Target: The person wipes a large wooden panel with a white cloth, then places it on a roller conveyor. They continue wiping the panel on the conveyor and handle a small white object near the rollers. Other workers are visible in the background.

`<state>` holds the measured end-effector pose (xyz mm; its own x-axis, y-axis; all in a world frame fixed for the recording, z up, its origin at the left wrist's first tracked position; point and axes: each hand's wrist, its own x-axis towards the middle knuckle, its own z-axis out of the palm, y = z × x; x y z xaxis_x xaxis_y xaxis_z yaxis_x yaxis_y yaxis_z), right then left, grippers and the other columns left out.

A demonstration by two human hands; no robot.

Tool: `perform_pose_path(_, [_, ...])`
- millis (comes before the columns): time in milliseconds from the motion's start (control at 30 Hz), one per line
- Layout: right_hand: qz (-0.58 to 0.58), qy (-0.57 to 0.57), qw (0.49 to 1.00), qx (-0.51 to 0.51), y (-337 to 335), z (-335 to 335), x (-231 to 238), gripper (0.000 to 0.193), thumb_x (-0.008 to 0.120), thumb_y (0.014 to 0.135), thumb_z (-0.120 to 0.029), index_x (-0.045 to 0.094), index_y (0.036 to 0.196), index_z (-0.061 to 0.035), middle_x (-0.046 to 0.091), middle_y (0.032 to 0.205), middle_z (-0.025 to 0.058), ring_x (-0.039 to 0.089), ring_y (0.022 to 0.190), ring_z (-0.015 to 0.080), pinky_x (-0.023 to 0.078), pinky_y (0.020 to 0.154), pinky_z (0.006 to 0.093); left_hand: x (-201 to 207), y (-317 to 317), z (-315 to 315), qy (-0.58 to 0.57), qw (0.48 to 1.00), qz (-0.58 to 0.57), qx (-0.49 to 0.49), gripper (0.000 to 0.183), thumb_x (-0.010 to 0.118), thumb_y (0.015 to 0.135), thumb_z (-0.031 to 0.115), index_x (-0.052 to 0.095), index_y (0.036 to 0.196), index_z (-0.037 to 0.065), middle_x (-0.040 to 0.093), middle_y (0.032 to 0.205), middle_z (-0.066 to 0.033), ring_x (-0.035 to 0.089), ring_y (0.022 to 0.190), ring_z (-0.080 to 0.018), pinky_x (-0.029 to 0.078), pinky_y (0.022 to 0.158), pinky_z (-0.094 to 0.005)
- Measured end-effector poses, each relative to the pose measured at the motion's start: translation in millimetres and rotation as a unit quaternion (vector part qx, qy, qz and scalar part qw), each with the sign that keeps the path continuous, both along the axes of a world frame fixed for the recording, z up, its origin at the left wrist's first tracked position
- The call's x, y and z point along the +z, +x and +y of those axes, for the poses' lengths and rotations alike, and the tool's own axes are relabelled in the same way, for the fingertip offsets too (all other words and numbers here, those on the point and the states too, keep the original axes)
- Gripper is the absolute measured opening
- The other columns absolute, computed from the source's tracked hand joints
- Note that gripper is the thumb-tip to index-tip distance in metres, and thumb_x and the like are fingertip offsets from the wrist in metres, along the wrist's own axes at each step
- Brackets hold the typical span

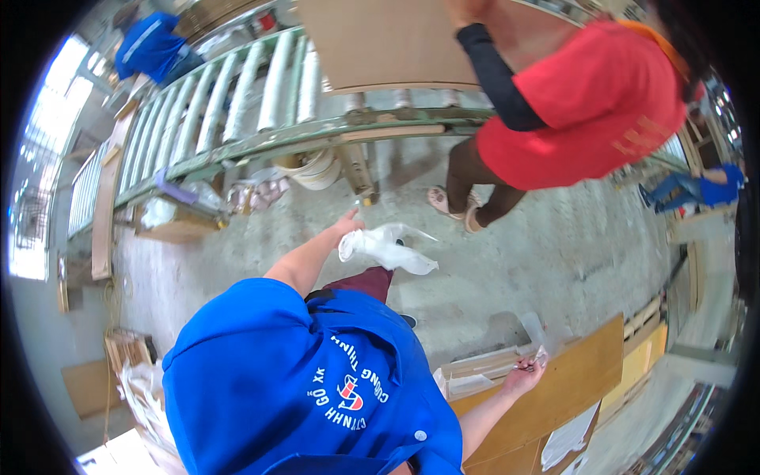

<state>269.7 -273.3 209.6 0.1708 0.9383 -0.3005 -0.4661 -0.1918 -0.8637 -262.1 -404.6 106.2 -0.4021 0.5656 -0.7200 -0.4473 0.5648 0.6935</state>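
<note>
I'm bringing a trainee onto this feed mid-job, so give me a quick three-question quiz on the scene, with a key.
1. True or false: the nearest co-worker wears a green shirt.
2. Which thing is right by the left hand?
(A) white sheet
(B) broom
(C) drill
3. Fill the gap: the right hand holds a bit of clear ____.

Key:
1. False; it is red.
2. A.
3. Plastic.
</note>
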Motion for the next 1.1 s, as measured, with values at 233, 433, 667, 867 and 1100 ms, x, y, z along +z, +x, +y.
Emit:
perform_pose_path(233, [0.04, -0.108, 0.992, 0.055, -85, -49, -11, 0.029, 0.05, 0.08, -0.013, 0.049, 0.109, -0.0088, 0.043, 0.065, -0.0009, 0.038, 0.055, 0.0103, 0.038, 0.058, 0.0283, -6, -113, -80, 0.265, 0.867, -0.141, 0.399, 0.071, 0.051, 0.075, 0.01, 0.02, 0.138, 0.017, 0.055, 0.104, -0.0134, 0.058, 0.088, -0.0272, 0.05, 0.07, -0.0425])
perform_pose_path(433, [0.056, -0.042, 0.996, 0.06, -155, -57, 14, 0.013, 0.05, 0.081, -0.016, 0.051, 0.089, -0.0059, 0.041, 0.063, -0.0016, 0.037, 0.055, 0.0103, 0.034, 0.054, 0.0249, 13, -239, -85, 0.407, 0.799, -0.196, 0.396, 0.02, 0.047, 0.08, 0.019, 0.054, 0.096, 0.009, 0.061, 0.085, -0.0083, 0.061, 0.076, -0.0239, 0.051, 0.067, -0.0397])
perform_pose_path(667, [0.028, -0.069, 0.996, 0.055, -267, -117, 35, 0.02, 0.049, 0.081, -0.014, 0.053, 0.099, -0.0048, 0.046, 0.068, -0.0014, 0.038, 0.057, 0.0102, 0.037, 0.057, 0.0278, 24, -303, -90, 0.554, 0.705, -0.329, 0.296, 0.026, 0.046, 0.078, 0.027, 0.059, 0.087, 0.007, 0.063, 0.076, -0.0075, 0.062, 0.071, -0.0237, 0.051, 0.065, -0.0399])
perform_pose_path(867, [0.0, -0.044, 0.993, 0.109, -336, -157, 59, 0.035, 0.045, 0.083, -0.011, 0.046, 0.116, 0.0, 0.04, 0.066, -0.0005, 0.036, 0.056, 0.0097, 0.038, 0.062, 0.0274, 31, -291, -113, 0.485, 0.717, -0.376, 0.331, 0.026, 0.046, 0.077, 0.021, 0.058, 0.092, 0.004, 0.064, 0.079, -0.0089, 0.063, 0.071, -0.0232, 0.052, 0.067, -0.0378])
perform_pose_path(1100, [0.052, 0.009, 0.983, 0.174, -374, -187, 69, 0.038, 0.045, 0.083, -0.011, 0.045, 0.12, -0.0015, 0.044, 0.068, 0.0003, 0.039, 0.057, 0.0104, 0.04, 0.062, 0.0276, 42, -273, -210, 0.346, 0.909, -0.181, 0.148, 0.06, 0.054, 0.08, 0.034, 0.037, 0.132, 0.01, 0.054, 0.114, -0.0112, 0.058, 0.093, -0.0208, 0.047, 0.08, -0.0332])
